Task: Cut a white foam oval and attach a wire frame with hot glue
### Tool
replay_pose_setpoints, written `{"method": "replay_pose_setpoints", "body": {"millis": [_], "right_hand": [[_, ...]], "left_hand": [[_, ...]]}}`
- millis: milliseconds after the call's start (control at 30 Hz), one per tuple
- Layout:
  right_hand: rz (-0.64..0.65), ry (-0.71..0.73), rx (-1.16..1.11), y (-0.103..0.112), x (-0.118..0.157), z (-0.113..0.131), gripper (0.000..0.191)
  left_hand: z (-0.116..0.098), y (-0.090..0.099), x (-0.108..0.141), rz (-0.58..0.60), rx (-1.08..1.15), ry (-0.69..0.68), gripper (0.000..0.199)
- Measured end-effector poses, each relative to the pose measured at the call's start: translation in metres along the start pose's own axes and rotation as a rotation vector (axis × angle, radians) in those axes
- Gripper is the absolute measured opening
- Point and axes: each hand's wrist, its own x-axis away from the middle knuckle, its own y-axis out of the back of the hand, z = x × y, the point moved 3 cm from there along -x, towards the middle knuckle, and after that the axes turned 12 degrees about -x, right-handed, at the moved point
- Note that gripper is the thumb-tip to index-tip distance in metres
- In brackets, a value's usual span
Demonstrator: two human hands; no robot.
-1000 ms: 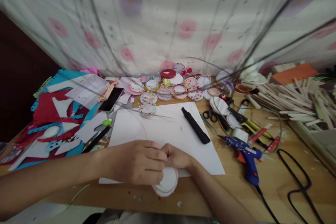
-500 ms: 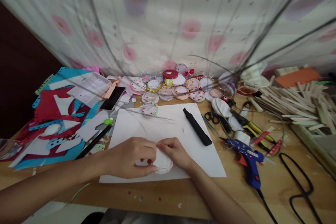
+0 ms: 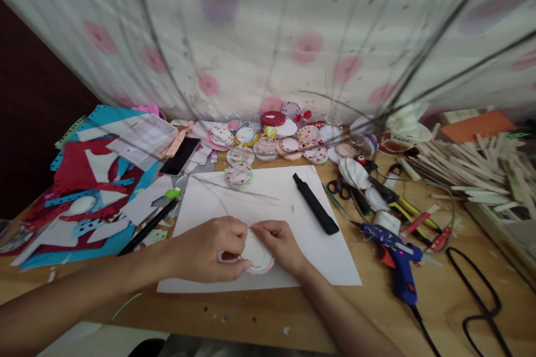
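A round white disc with a pinkish edge is held over a white paper sheet. On its left side, my left hand is closed, with thumb and curled fingers pinching the rim. My right hand grips the disc's upper right edge between thumb and bent fingers. A black pen-like tool lies on the sheet to the right. At the sheet's top edge sits a small round piece with red dots.
Decorated discs line the back. Coloured scraps, a phone and a black stick lie left. Rightward are a blue glue gun with its cord, pliers, scissors and wooden sticks.
My left hand has shifted slightly left along the disc, and more of the disc's white face shows between the hands. The right hand still holds the upper right edge.
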Motion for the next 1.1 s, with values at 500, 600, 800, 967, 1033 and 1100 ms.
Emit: {"method": "replay_pose_setpoints", "body": {"millis": [500,600,800,967,1033,1100], "right_hand": [[-0.391,0.175,0.104,0.003,0.009,-0.001,0.034],[-0.412,0.193,0.096,0.003,0.009,-0.001,0.034],[-0.432,0.219,0.149,0.001,0.009,0.0,0.035],[-0.459,0.214,0.14,0.003,0.007,0.001,0.036],[-0.484,0.222,0.129,0.006,0.006,0.002,0.036],[-0.507,0.23,0.116,0.008,0.004,0.003,0.036]], "left_hand": [[0.009,-0.019,-0.013,-0.277,-0.381,-0.004,0.024],[0.01,-0.018,-0.016,-0.288,-0.339,0.015,0.025],[0.013,-0.016,-0.021,-0.301,-0.279,-0.005,0.027],[0.015,-0.02,-0.023,-0.323,-0.233,0.007,0.024],[0.016,-0.023,-0.023,-0.329,-0.208,0.029,0.02],[0.019,-0.027,-0.024,-0.351,-0.181,0.054,0.016]]}}
